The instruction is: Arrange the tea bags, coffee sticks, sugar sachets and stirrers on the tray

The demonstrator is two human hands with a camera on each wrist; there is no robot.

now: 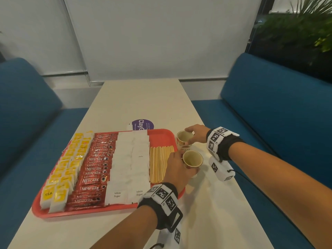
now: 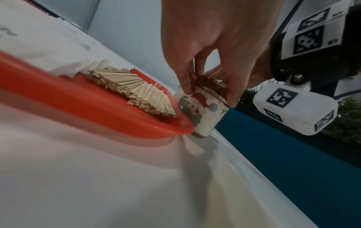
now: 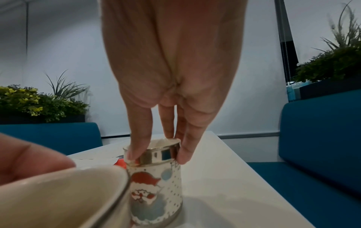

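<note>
From the head view, on a red tray (image 1: 161,135) at the left of the desk (image 1: 143,101), in rows from left to right: yellow tea bags (image 1: 61,177), red coffee sticks (image 1: 95,169), white sugar sachets (image 1: 129,166), wooden stirrers (image 1: 159,162). Just right of the tray, two paper cups. Gripped at the rim by the left hand (image 1: 177,169): the near cup (image 1: 193,159). Pinched at the rim by the right hand (image 1: 196,133): the far cup (image 1: 183,138). Behind the tray, half hidden, a purple sticker (image 1: 142,124).

Only from the left wrist: a Santa print on the near cup's wall, and its side right against the tray's corner rim beside the stacked stirrer ends.

Only from the right wrist: thumb and fingertips closed on the far cup's shiny band, with the cup upright on the desk and the near cup's mouth blurred in front.
</note>
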